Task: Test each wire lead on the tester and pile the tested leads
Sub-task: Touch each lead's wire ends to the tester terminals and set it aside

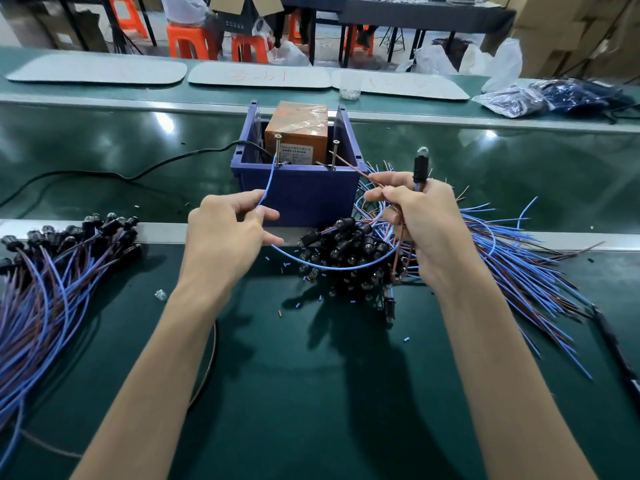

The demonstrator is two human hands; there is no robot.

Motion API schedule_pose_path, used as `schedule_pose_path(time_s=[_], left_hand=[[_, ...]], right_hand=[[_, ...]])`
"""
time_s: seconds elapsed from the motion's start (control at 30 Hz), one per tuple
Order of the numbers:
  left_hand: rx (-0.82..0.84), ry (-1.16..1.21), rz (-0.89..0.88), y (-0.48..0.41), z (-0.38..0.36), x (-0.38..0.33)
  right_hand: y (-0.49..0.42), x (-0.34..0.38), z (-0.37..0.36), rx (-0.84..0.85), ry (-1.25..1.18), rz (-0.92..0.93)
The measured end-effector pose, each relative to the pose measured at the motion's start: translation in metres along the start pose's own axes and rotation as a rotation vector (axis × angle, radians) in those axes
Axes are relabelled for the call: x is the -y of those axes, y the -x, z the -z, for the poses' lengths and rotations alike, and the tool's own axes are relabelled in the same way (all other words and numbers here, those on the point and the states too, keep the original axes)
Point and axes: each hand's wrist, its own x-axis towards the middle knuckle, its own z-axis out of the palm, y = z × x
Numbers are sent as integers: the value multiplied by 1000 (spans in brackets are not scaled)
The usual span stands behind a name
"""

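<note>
An orange tester (297,133) sits in a blue bin (298,192) with two upright screw terminals. My left hand (228,233) pinches a blue wire (268,183) whose tip reaches the left screw (277,148). My right hand (420,223) holds a black lamp socket (420,166) upright and pinches its brown wire (360,173), whose tip points at the right screw (334,154). The blue wire loops below both hands. A heap of lamp leads (349,251) lies under my right hand. Another pile of leads (52,268) lies at the left.
A black power cable (121,174) runs left from the bin across the green belt. Short wire offcuts (304,299) dot the bench. White trays (259,77) and a plastic cup (349,86) stand on the far bench, with bagged parts (554,97) at the right.
</note>
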Motion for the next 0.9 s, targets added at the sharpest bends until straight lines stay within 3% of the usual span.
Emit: schedule_pose_path(time_s=[0.9], left_hand=[[40,-91,-49,-1,4,-2]], right_hand=[[1,7,2,39,-82,-47]])
